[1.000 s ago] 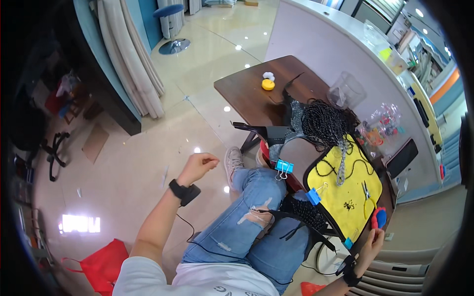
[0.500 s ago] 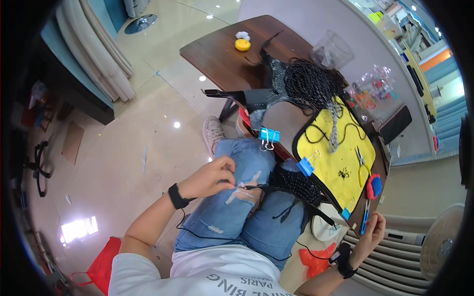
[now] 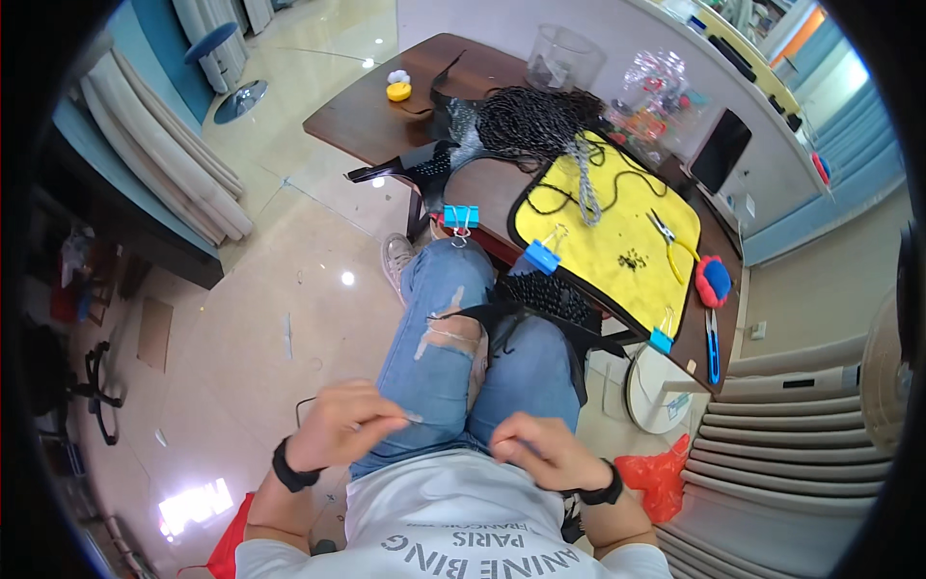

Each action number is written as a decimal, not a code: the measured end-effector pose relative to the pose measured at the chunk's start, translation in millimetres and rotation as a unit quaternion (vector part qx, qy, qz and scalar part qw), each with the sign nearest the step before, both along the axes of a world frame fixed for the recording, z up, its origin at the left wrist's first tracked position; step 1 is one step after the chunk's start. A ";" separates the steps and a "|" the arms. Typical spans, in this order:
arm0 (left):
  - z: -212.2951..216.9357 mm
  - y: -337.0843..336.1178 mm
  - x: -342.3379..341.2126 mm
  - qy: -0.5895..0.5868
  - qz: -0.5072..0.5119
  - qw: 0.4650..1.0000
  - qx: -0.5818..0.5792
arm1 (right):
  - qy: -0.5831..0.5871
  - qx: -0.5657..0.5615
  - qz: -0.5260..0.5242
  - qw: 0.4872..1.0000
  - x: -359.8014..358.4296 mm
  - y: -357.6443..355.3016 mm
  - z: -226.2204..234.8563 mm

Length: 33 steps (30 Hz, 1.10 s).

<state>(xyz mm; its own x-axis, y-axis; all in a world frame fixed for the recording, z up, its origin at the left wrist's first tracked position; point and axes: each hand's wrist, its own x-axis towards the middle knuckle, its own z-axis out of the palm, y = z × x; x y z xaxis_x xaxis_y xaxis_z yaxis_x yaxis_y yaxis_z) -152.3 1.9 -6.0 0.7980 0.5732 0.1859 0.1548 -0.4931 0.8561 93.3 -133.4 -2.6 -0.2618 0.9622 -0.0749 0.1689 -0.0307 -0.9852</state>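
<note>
My left hand (image 3: 349, 421) is above my left thigh, thumb and fingertips pinched together. My right hand (image 3: 546, 451) is closed in a similar pinch near my waist, a little way from the left. Whatever is between the fingers of either hand is too fine to make out. A black beaded garment piece (image 3: 545, 294) with thin straps hangs from the table edge onto my knees, and neither hand touches it. One black strap (image 3: 473, 312) stretches across the torn knee of my jeans.
The brown table (image 3: 371, 116) carries a yellow mat (image 3: 579, 236) held by blue binder clips (image 3: 543, 256). On it are black cords (image 3: 540, 121), yellow-handled pliers (image 3: 675, 249), a pincushion (image 3: 713, 282), blue snips (image 3: 712, 347) and a phone (image 3: 721, 151). A red bag (image 3: 656, 478) is on the floor.
My left hand has let go of the black strap at my knee and drawn back toward my waist. My right hand has come in from beside the table's right edge.
</note>
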 end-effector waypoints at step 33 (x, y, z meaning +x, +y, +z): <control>-89.3 -47.3 118.3 0.052 -0.249 0.956 0.149 | -0.063 0.096 -0.384 0.916 48.2 -92.2 -77.7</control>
